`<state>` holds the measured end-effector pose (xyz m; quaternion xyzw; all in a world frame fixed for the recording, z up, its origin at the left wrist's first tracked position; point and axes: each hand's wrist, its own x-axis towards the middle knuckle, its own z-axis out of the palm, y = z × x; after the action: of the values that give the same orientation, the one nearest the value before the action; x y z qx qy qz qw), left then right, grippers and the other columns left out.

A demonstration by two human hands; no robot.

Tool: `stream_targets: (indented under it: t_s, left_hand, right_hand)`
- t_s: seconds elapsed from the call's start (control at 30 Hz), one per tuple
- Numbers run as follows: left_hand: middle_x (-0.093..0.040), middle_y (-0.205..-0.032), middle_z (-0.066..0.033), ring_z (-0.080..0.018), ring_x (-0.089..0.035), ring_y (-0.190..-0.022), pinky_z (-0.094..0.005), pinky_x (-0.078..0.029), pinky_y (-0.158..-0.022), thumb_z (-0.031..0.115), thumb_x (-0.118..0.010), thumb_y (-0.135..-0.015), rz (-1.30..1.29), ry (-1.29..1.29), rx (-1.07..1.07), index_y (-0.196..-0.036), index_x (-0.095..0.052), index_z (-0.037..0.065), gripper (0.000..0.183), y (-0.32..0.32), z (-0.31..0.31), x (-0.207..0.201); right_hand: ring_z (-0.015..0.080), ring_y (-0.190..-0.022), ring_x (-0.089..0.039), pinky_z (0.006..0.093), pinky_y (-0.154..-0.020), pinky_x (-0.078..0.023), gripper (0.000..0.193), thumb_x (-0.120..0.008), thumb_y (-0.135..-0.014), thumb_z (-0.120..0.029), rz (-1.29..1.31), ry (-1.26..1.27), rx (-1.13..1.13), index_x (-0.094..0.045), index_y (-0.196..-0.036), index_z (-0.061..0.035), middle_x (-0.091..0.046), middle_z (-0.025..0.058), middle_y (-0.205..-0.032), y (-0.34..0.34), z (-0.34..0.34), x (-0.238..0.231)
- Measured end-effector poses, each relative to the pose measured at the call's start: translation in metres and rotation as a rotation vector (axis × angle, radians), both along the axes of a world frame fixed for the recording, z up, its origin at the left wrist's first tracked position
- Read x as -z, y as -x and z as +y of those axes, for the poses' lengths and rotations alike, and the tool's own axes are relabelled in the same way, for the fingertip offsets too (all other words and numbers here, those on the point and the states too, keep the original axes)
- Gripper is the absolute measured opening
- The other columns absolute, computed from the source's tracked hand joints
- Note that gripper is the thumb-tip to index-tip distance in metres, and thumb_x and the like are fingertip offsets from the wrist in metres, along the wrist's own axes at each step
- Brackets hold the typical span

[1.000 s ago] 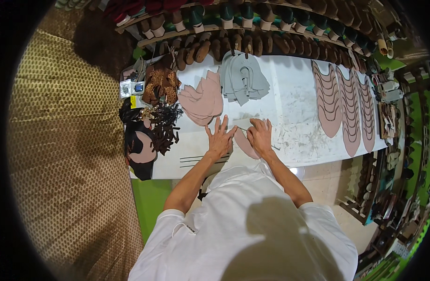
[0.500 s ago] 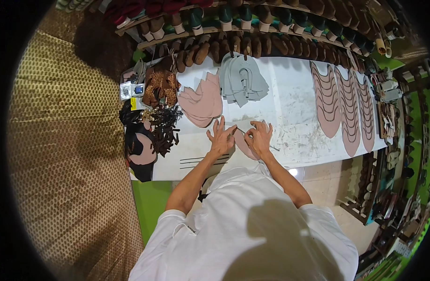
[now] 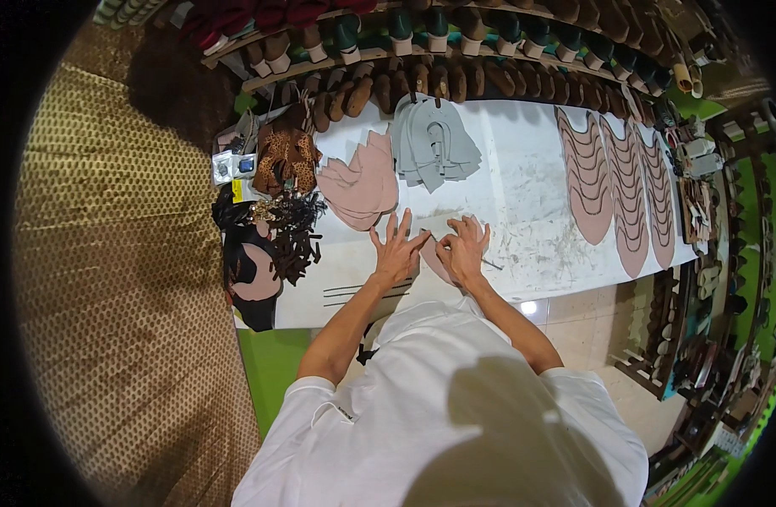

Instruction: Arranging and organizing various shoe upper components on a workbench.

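A pink shoe-shaped piece (image 3: 437,264) lies near the table's front edge, between my two hands and partly hidden by them. On its left, my left hand (image 3: 395,256) rests with its fingers spread and its thumb stretched to the piece's far end, where a dark strip runs. At the other side my right hand (image 3: 465,252) has thumb and forefinger pinched at that strip, its other fingers raised; the grip is small and partly covered. A thin dark end (image 3: 492,264) sticks out past the right hand. Several dark strips (image 3: 346,292) lie beside my left forearm.
Fanned pink pieces (image 3: 361,184) and a grey stack (image 3: 430,144) with a tool on it lie beyond my hands. Pink dark-edged pieces (image 3: 584,182) overlap in rows at right. Dark scraps (image 3: 297,241) heap at left. Shoe lasts (image 3: 401,82) line the back shelves.
My hands have stayed around the pink piece, with the right thumb and fingers shifting slightly along its far end. The whole view has moved a little.
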<state>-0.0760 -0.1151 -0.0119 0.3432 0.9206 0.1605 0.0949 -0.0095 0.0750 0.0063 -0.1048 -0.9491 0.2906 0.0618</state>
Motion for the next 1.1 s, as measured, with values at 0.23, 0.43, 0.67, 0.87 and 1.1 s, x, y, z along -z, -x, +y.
stream_targets:
  t_s: [0.23,0.43,0.67,0.87,1.1]
  left_hand:
    - [-0.012,-0.174,-0.0140,-0.0437,-0.013,-0.158,-0.0838,-0.008,-0.110,0.016,-0.065,-0.090,-0.051,-0.023,-0.015,-0.141,-0.062,0.042,0.058,0.004,0.002,0.001]
    - [-0.015,-0.174,-0.0135,-0.0432,-0.014,-0.158,-0.0836,-0.009,-0.110,0.017,-0.064,-0.089,-0.104,-0.080,-0.064,-0.133,-0.069,0.041,0.050,0.006,0.006,-0.007]
    - [-0.014,-0.175,-0.0106,-0.0446,-0.013,-0.158,-0.0842,-0.007,-0.109,0.017,-0.054,-0.096,-0.008,0.013,0.066,-0.135,-0.068,0.040,0.048,0.008,0.003,-0.008]
    - [-0.013,-0.175,-0.0124,-0.0457,-0.013,-0.158,-0.0855,-0.006,-0.108,0.022,-0.054,-0.097,-0.098,0.020,0.010,-0.138,-0.066,0.040,0.046,0.006,0.005,-0.009]
    - [-0.009,-0.176,-0.0103,-0.0441,-0.011,-0.158,-0.0844,-0.009,-0.109,0.022,-0.064,-0.090,-0.061,-0.059,0.023,-0.136,-0.066,0.041,0.049,-0.005,0.005,-0.008]
  right_hand:
    - [0.0356,-0.140,-0.044,0.0713,-0.120,-0.010,0.013,-0.077,-0.081,-0.021,0.015,-0.020,0.020,-0.079,-0.077,-0.0088,-0.063,0.0067,-0.136,-0.001,-0.003,0.005]
    - [0.0351,-0.140,-0.044,0.0709,-0.121,-0.010,0.013,-0.077,-0.081,-0.021,0.002,-0.017,0.031,-0.079,-0.076,-0.0087,-0.064,0.0064,-0.135,-0.001,-0.006,0.005]
    - [0.0347,-0.140,-0.045,0.0706,-0.121,-0.010,0.014,-0.078,-0.080,-0.022,-0.002,-0.029,0.039,-0.080,-0.077,-0.0088,-0.064,0.0060,-0.135,0.000,-0.007,0.006]
    - [0.0341,-0.140,-0.045,0.0700,-0.121,-0.011,0.014,-0.078,-0.081,-0.022,-0.014,-0.049,0.035,-0.081,-0.078,-0.0090,-0.064,0.0057,-0.134,-0.001,-0.008,0.006]
    - [0.0331,-0.140,-0.045,0.0685,-0.122,-0.012,0.015,-0.079,-0.083,-0.025,-0.015,-0.058,0.012,-0.082,-0.083,-0.0107,-0.062,0.0066,-0.137,-0.003,-0.005,0.010]
